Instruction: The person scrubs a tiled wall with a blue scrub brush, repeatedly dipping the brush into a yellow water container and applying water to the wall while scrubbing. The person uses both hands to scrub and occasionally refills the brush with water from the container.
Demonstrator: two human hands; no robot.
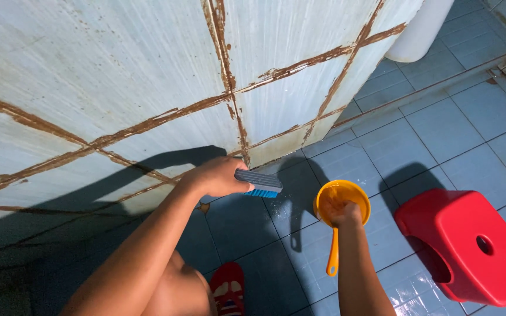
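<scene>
- The left hand (216,175) is clamped around a dark scrubbing brush (258,182) with blue bristles, fingers wrapped over its near end
- The brush lies with its long axis running roughly left to right in the head view, bristles facing down and toward the base of the tiled wall (118,76), just where the wall meets the floor (440,134)
- The brush sits beyond the left hand's knuckles, extending to the person's right; the left hand is the only one on it, and the right hand is well apart from it
- The left arm reaches forward and slightly across, forearm nearly straight, wrist bent so the brush head sits low against the stained grout line
- The right hand (342,212) is down inside a yellow dipper (342,205) that stands on the floor; its fingers are hidden in the bowl, so whether they are closed or spread cannot be told
- The dipper's handle points back toward the person, along the right forearm
- The two hands are apart, the brush end and the dipper's rim near each other but not touching
- A red plastic stool (469,246) lies tipped on the floor to the right of the dipper
- A red sandal (228,289) shows below, between the arms
- A white rounded fixture (420,29) stands at the top, past the wall's corner
</scene>
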